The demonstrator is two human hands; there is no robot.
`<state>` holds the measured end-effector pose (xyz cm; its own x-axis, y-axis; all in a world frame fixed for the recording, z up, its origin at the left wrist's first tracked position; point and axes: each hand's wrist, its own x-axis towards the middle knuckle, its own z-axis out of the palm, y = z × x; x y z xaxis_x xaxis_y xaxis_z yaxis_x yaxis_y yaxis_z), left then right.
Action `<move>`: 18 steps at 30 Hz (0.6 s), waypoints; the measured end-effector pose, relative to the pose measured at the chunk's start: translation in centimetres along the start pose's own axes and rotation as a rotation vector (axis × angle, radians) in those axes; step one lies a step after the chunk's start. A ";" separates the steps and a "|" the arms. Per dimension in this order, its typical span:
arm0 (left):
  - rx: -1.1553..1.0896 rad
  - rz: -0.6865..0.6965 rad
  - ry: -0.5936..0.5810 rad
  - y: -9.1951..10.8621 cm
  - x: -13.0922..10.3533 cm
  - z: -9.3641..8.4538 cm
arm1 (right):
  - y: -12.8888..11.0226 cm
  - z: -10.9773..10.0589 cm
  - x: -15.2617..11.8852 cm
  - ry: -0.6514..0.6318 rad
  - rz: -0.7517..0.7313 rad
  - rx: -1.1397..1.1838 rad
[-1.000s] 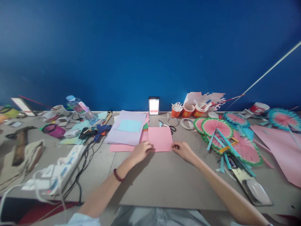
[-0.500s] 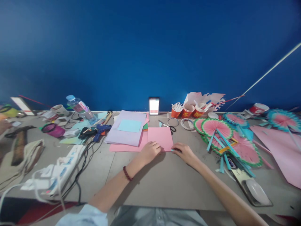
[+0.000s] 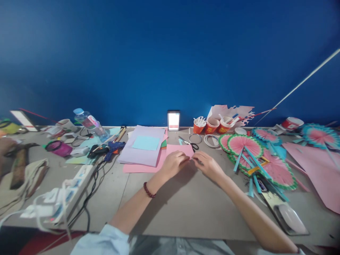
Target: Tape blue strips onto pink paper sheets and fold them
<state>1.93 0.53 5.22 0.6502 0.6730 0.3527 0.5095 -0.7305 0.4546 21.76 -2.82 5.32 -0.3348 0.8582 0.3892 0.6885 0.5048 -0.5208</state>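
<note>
Desk [image 3: 170,216] set against a blue wall [image 3: 159,63], seen from the wearer's head. At far left, a hammer [image 3: 19,168], blurred, lies on a pale cloth [image 3: 33,182]; next comes a power strip [image 3: 79,182] with white plugs and leads. Behind these are a magenta cup [image 3: 60,148] lying on its side and a bottle [image 3: 92,124] near the wall. A blue glue gun [image 3: 113,150] lies just beside lilac paper [image 3: 136,156], which bears a small blue sheet [image 3: 146,142] and overlaps a pink sheet [image 3: 140,169]. At centre, the left hand [image 3: 174,164], a bracelet [image 3: 149,190] at its wrist, reaches over the near part of a pink square [image 3: 187,150]; its fingers are bent, but whether they grip cannot be told. The square lies on the desk before the wearer, between a phone [image 3: 173,122] at the wall and the hands. Scissors [image 3: 191,143] lie just beyond its far right corner. The right hand [image 3: 208,164] pinches the near edge, thumb and forefinger together on the paper. Farther right, three red cups [image 3: 212,128], pleated fans [image 3: 245,144] and a mouse [image 3: 292,217].
</note>
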 end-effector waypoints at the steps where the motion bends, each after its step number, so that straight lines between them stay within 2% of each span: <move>1: -0.030 -0.013 0.015 0.1 0.7 -0.6 | -0.3 -0.4 0.8 0.032 -0.010 0.026; 5: -0.168 -0.018 0.079 0.1 3.0 -3.3 | -0.9 -1.8 4.0 0.141 0.021 0.139; 9: -0.265 -0.009 0.202 -0.5 3.6 -5.4 | -1.3 -2.7 6.3 0.188 0.082 0.239; 13: -0.273 0.040 0.260 -0.7 3.2 -6.3 | -1.6 -2.9 7.4 0.184 0.068 0.319; 18: -0.167 0.104 0.288 -0.2 2.7 -7.1 | -1.8 -2.6 7.4 0.196 -0.012 0.402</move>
<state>-0.41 3.38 11.87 0.4957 0.6181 0.6101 0.3344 -0.7841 0.5228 19.74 2.43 11.12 -0.1860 0.8376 0.5136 0.3680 0.5441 -0.7540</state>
